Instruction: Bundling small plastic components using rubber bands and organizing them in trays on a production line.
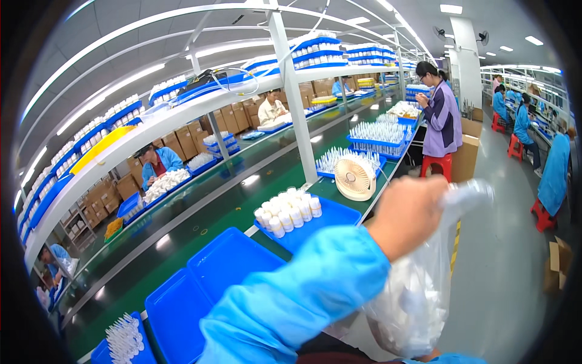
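Note:
My left hand (pixel 407 209) is closed, in a blue sleeve, and reaches across to the right. It grips the upper part of a clear plastic bag (pixel 412 303), whose loose top sticks out past the fingers and is blurred. Small white pieces fill the lower part of the bag, which hangs beside the workbench; their exact kind is unclear. Only a sliver of my right hand (pixel 431 355) shows at the bottom edge, under the bag, with its fingers hidden. Left of my left hand, a blue tray (pixel 342 213) holds a cluster of white capped bottles (pixel 288 211).
A beige fan (pixel 354 179) stands near the bench edge. Blue trays (pixel 179 309) line the near side, one with white slender parts (pixel 124 337). A white post (pixel 297 115) rises from the green conveyor (pixel 212 221). A person (pixel 439 115) sits further along on a red stool (pixel 435 164).

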Demonstrator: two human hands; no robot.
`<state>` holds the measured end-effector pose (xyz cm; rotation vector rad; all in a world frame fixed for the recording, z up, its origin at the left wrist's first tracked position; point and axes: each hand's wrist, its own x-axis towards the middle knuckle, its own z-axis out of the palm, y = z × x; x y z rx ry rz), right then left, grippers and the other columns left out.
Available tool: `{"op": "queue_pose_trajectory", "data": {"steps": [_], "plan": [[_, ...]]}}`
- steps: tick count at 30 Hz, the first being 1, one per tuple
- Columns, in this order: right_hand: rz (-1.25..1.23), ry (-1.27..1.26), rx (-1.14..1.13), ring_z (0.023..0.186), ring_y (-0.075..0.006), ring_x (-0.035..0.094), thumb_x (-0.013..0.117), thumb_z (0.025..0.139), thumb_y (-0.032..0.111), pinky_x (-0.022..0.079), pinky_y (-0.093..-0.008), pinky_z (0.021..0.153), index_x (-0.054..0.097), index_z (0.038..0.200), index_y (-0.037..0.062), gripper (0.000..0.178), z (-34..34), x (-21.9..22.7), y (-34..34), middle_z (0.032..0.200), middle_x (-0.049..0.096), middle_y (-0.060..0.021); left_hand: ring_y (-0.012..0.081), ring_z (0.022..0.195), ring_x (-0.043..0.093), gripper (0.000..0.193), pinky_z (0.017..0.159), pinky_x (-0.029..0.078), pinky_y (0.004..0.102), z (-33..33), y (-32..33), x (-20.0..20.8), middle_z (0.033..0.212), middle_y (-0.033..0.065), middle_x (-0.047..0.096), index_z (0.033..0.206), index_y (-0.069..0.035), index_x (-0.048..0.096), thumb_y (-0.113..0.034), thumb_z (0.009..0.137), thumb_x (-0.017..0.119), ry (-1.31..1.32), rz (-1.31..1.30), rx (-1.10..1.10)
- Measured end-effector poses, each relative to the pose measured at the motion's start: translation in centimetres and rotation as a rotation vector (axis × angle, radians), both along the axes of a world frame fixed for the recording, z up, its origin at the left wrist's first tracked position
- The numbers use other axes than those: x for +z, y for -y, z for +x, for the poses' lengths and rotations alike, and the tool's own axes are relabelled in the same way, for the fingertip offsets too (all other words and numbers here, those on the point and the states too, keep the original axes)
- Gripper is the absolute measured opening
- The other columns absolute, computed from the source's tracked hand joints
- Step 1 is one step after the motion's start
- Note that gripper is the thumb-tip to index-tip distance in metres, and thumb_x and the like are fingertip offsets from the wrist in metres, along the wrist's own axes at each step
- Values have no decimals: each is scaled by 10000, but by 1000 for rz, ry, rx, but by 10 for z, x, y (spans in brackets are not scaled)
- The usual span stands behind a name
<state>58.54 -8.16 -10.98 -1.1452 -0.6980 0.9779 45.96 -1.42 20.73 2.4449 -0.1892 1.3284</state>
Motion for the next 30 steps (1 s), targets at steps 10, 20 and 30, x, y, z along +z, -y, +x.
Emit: {"op": "queue_pose_trajectory", "data": {"steps": [10, 20, 30], "plan": [[456, 7, 685, 1317, -300, 257, 349, 869, 593, 249, -433, 1046, 139, 1430, 131, 756, -117, 158, -52, 1435, 257, -144, 88, 479, 430, 301, 456, 335, 272, -181, -33, 114, 500, 22, 437, 762, 2, 587, -234, 925, 494, 110, 186, 565], [262, -170, 836, 1323, -302, 243, 370, 850, 612, 253, -427, 1046, 133, 1430, 120, 796, -191, 139, -108, 1439, 241, -152, 36, 490, 399, 332, 443, 297, 213, -368, -82, 73, 549, -48, 446, 735, -41, 568, -266, 948, 448, 105, -140, 938], [59, -314, 711, 1329, -303, 228, 391, 832, 630, 257, -420, 1045, 127, 1429, 108, 836, -233, 134, -158, 1444, 225, -161, 24, 502, 421, 369, 437, 324, 178, -500, -117, 45, 639, -28, 532, 899, -30, 609, -342, 955, 422, 226, -458, 828]]}}
